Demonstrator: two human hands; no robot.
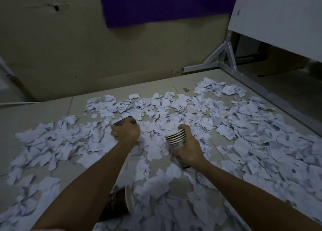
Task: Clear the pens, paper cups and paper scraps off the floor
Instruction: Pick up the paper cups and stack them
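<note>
I see white paper scraps [235, 131] w/ faint dark print marks, all over a pale grey-beige tiled floor [34, 112]. Stack of cups [175, 137]: cream rims, dark brown body w/ light lettering. Cup on its side [116, 203]: dark brown, cream rim, pale lettering. Wall [69, 47] dull beige. Cloth [156, 2] deep purple. Board [278, 18] white, its frame [224, 56] light grey.

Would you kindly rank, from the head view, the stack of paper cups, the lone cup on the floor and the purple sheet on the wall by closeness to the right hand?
1. Stack of paper cups: held in the right hand.
2. Lone cup: lying on the floor, lower left, beside the left forearm.
3. Purple sheet: on the far wall, top.
</note>
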